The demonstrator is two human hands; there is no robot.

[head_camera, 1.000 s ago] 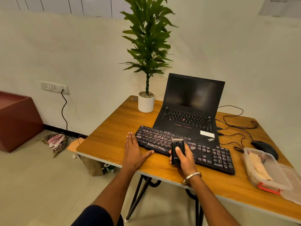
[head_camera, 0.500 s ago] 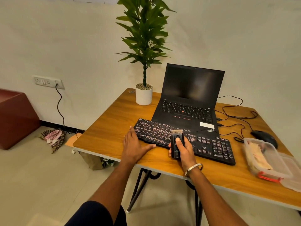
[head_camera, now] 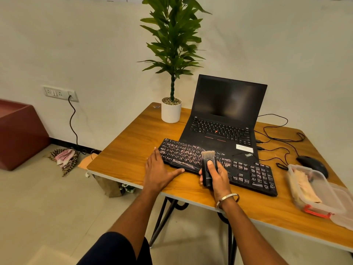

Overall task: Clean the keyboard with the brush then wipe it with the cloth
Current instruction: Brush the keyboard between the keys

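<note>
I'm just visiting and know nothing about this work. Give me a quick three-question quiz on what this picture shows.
1. True or false: the right hand grips the brush with its bristles over the keyboard.
2. The left hand lies: A) flat on the table at the keyboard's left end, B) on the laptop, C) on the mouse.
3. Which thing stands at the table's far left corner?

Key: 1 true. 2 A. 3 The potted plant.
</note>
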